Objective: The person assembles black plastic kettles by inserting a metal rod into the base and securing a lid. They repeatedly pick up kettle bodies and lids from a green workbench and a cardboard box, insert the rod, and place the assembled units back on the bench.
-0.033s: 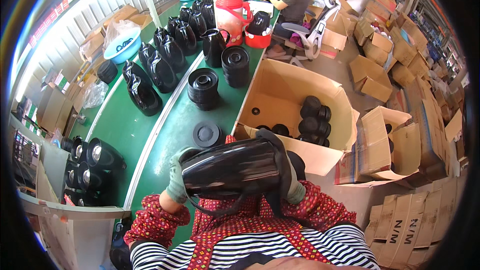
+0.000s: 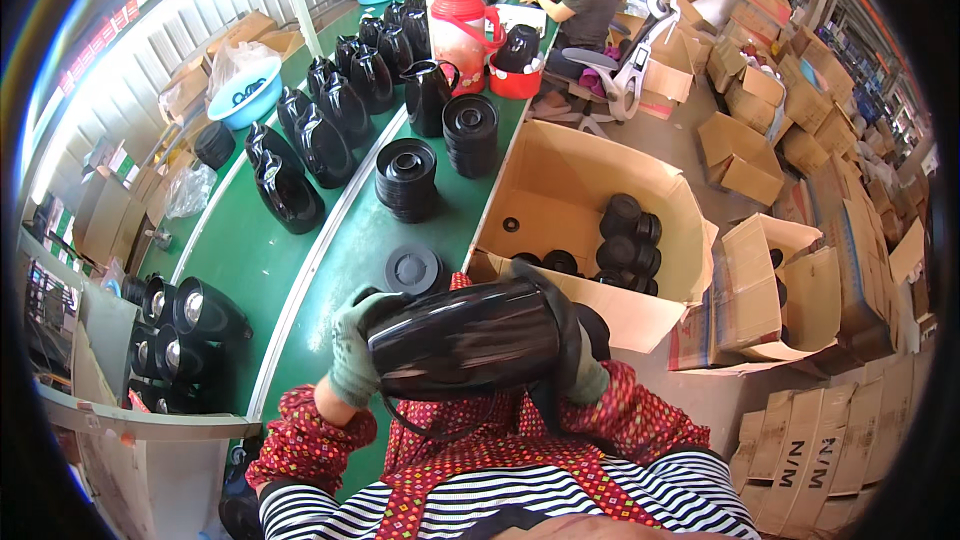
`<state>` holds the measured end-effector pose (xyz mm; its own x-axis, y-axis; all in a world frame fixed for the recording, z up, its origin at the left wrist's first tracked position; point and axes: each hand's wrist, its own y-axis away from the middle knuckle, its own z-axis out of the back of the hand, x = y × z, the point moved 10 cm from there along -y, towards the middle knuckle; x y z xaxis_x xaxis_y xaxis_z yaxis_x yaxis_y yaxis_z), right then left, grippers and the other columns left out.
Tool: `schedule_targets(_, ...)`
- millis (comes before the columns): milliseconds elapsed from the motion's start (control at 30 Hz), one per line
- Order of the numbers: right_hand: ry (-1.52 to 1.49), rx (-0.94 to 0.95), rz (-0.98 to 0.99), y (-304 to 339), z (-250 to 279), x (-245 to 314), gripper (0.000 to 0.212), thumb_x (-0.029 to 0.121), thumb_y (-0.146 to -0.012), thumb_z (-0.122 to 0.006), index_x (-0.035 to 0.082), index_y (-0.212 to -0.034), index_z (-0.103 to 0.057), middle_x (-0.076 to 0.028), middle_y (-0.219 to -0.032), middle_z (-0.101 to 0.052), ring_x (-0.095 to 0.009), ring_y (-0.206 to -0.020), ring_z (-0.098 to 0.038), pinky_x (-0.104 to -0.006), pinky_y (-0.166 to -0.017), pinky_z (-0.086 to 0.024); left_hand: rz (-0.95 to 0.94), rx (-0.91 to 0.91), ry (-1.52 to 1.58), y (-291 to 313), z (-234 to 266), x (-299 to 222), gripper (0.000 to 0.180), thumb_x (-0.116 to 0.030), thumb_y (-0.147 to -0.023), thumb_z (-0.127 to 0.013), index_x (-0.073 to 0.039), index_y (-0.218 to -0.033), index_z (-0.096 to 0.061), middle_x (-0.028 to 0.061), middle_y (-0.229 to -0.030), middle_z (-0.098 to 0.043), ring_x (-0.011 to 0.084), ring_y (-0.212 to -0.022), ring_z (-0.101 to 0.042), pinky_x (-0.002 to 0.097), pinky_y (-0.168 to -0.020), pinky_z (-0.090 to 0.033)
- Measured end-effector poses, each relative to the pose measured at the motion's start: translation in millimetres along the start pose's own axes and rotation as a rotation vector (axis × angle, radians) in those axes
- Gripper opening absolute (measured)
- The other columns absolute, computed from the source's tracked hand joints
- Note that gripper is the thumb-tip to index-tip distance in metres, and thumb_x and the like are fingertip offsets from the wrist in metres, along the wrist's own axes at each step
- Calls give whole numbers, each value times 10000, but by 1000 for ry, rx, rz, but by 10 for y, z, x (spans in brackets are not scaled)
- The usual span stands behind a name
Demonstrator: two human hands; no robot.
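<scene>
A glossy black jug body [image 2: 465,340] lies sideways across my lap, held between both gloved hands. My left hand [image 2: 358,340], in a grey-green glove, is closed around its left end. At the other end my right hand [image 2: 585,355] grips it, its fingers partly hidden by dark shapes and the jug. A thin dark strap or handle [image 2: 430,434] curves below the jug. Just beyond it, a round black lid-like disc [image 2: 413,268] lies on the green bench [image 2: 300,310].
Black ring-shaped parts stand in stacks [image 2: 407,180] on the bench, near rows of black jugs [image 2: 288,190] and a red flask [image 2: 462,30]. An open carton [image 2: 530,190] holding black round parts is at my right. Farther off, a co-worker [image 2: 590,10] sits at the bench.
My left hand has shifted slightly over the jug's left end, its fingers now farther over the top. The jug has moved a little to the right. Both hands keep hold.
</scene>
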<state>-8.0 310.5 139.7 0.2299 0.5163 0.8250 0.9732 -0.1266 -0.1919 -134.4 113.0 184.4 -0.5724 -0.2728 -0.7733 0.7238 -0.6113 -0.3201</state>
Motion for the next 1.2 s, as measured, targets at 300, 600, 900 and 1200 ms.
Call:
schedule_targets(300,64,-73,-241,-5,-65,-98,804,593,-1123,-362,-3,-1657,-280,-172,-1693,-334,-236,-1523,-364,-373,-1275,-252,-8,172,165,422,-93,227,656,-324,-736,-913,1,-1263,-696,149,-1175,-723,298,-1039,-724,414,-931,-586)
schedule_targets(600,1022,221,430,40,-599,747,816,510,-918,-741,10,-1520,-512,-269,-1544,-425,-441,-1433,-440,-505,-1193,-364,506,449,1392,767,-1376,446,581,-241,-1095,-590,-43,-1598,-378,190,-1580,-482,300,-1418,-534,439,-1209,-450)
schedule_targets(900,117,-307,-48,58,384,-138,422,207,-1096,-495,-21,-1450,-480,-132,-1387,-592,-181,-1244,-625,-339,-1062,-527,680,8,1099,484,-570,778,322,-101,-1017,-561,40,-1281,-680,149,-1189,-753,234,-1047,-737,374,-986,-599)
schedule_targets(1200,945,89,-62,-62,862,-175,383,171,-1109,-442,-6,-1421,-576,-189,-1376,-650,-306,-1275,-625,-389,-1094,-489,-444,-86,-388,667,-603,-725,497,-182,-702,-799,-57,-1179,-735,157,-1171,-662,376,-988,-651,474,-858,-560)
